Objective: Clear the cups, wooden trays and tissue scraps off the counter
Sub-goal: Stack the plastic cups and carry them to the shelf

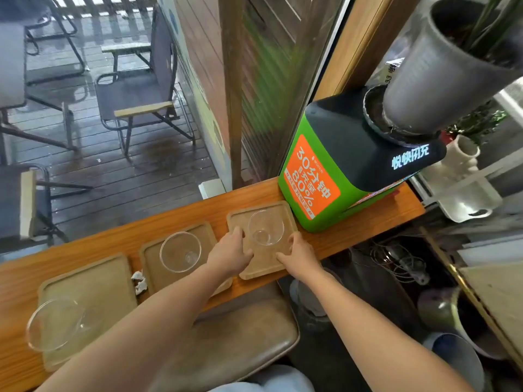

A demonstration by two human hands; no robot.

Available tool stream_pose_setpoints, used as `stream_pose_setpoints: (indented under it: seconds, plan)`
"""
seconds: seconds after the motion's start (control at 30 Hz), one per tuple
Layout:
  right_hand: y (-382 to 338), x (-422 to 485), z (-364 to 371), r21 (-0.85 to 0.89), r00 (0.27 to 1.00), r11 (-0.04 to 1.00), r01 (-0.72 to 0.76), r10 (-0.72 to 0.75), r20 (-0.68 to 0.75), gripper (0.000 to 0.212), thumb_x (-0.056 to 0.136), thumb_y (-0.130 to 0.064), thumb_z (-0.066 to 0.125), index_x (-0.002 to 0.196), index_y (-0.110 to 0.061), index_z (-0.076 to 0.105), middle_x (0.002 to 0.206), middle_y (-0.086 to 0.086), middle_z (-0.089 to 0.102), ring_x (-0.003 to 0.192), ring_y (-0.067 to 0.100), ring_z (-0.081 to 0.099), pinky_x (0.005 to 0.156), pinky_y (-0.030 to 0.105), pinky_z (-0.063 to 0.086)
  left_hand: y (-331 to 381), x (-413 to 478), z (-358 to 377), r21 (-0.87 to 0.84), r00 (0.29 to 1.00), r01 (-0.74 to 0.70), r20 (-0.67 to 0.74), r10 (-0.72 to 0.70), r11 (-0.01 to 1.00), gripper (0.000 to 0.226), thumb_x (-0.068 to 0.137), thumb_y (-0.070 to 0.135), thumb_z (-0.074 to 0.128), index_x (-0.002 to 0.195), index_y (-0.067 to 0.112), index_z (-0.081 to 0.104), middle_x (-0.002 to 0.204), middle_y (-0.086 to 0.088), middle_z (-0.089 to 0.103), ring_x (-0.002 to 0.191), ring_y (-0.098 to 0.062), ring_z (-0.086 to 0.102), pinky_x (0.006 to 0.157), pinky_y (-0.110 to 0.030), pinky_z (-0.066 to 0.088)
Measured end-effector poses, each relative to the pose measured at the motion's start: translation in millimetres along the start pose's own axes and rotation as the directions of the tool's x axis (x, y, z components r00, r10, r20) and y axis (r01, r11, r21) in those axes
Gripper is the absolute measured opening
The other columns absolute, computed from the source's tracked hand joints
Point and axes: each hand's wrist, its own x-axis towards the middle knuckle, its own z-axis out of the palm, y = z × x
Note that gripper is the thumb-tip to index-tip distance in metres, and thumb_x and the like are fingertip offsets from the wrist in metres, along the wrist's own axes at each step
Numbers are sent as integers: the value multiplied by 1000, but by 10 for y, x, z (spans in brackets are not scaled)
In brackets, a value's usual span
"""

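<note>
Trays number three on the counter (pixel 368 230), each carrying one clear cup — left tray (pixel 93 281) cut by your forearm, tissue scraps (pixel 139 282) beside it, middle tray (pixel 158 250), then right tray (pixel 266 264), gripped at its sides by your left hand (pixel 230 253) and right hand (pixel 300 254).

Head view, looking down, near counter (pixel 353 230)

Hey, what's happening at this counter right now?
A person is clearing a wooden counter. Both hands are on the rightmost tray, the left hand at its left edge and the right hand at its right, with a glass cup standing on it. Two more trays with cups and tissue scraps still wait to the left.
</note>
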Motion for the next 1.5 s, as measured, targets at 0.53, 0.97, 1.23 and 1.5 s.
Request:
stream_pose_setpoints:
  seconds: [0.53,0.97,1.23,1.5]
  plan:
    - [-179,33,72,248,993,961,119,-109,-54,88,84,-28,78,151,-22,22,152,4,39,135,22,41,100,29,38,202,132,13,-171,999,-29,-48,21,985,76,83,22,76,146,23,34,140,-4,53,123,-23,54,87,-26,41]
    - [-900,-363,-93,139,920,930,339,-297,-255,83,80,-32,81,146,-23,31,143,3,47,129,20,47,97,26,44,60,-310,-692,-251,963,-191,-234,132,949,71,84,26,76,144,23,37,140,-1,54,126,-20,52,102,-39,49]
    - [-1713,-633,78,54,830,850,523,-494,-260,77,79,-38,81,140,-21,37,121,-9,46,112,10,51,79,10,46,-456,-740,-1337,-269,899,-248,-421,118,931,62,87,29,70,141,21,41,137,-3,56,124,-22,53,102,-42,47]
    - [-2417,-859,625,18,771,775,631,-625,-118,80,81,-27,81,145,-18,33,125,-7,43,118,12,47,94,22,36,-1292,-1219,-1663,-319,845,-227,-535,23,920,54,86,35,68,133,26,45,122,6,58,111,-12,54,88,-27,42]
